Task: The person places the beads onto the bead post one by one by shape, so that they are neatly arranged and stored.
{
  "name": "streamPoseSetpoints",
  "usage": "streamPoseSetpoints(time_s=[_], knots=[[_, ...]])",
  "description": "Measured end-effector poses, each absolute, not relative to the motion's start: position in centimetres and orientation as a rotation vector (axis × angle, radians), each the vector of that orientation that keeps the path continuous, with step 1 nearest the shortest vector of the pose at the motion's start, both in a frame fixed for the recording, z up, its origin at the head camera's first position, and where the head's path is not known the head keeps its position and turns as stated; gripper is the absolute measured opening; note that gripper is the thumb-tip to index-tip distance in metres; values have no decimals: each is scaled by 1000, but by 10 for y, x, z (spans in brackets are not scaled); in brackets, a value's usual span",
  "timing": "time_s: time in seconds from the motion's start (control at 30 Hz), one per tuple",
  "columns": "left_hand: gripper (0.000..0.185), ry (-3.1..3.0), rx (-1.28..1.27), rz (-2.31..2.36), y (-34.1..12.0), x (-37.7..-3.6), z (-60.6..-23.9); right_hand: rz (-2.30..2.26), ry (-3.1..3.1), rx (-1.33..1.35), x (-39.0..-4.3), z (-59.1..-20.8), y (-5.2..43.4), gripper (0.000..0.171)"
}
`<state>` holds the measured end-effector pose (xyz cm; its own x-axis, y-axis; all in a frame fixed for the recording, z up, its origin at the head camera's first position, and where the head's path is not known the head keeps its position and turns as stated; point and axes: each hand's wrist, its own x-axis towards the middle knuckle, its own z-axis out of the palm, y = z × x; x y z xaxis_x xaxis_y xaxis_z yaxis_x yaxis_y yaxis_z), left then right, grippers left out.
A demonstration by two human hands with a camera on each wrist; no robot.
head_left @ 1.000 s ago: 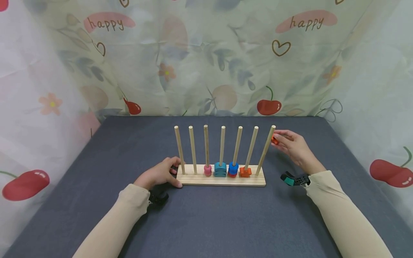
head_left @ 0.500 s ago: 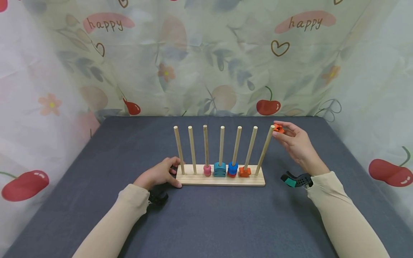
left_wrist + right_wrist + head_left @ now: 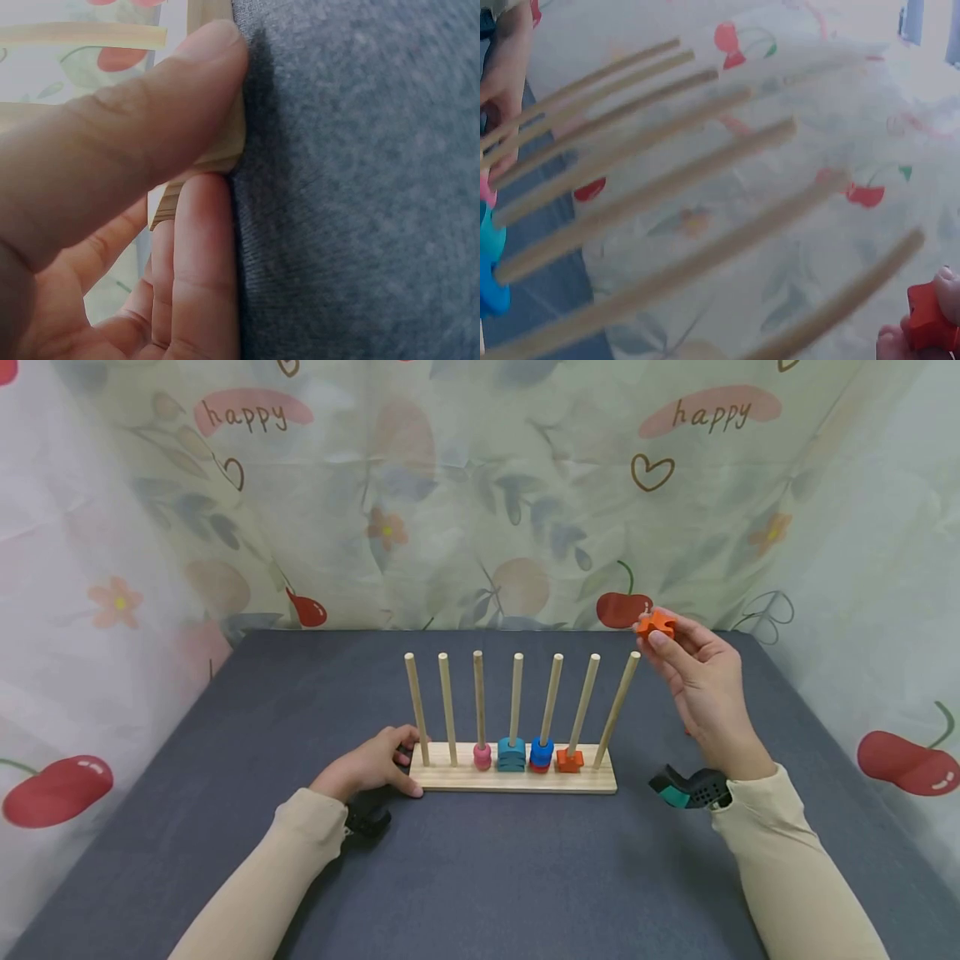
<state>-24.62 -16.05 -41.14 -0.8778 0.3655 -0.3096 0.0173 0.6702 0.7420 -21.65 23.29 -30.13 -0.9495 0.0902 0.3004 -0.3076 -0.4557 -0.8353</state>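
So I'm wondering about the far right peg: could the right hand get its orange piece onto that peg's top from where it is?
Probably yes. The right hand pinches the orange piece just above and beside the tip of the rightmost peg, which is bare, and nothing lies between them.

Pale bare-wood rack (image 3: 517, 779) and pegs (image 3: 516, 697), matt painted wooden orange piece (image 3: 656, 625) (smooth), desk (image 3: 480, 877) in rough grey cloth, thin printed fabric curtain (image 3: 480, 485) behind.
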Motion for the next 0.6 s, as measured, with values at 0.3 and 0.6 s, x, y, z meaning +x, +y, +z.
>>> streamPoseSetpoints(time_s=[0.3,0.6], knots=[[69,2450,318,1084,-161,-246,-410,2340,-1384,466,-196,-283,210,35],[69,2437,302,1090,-161,-245,-410,2038,-1560,482,-194,-285,198,33]])
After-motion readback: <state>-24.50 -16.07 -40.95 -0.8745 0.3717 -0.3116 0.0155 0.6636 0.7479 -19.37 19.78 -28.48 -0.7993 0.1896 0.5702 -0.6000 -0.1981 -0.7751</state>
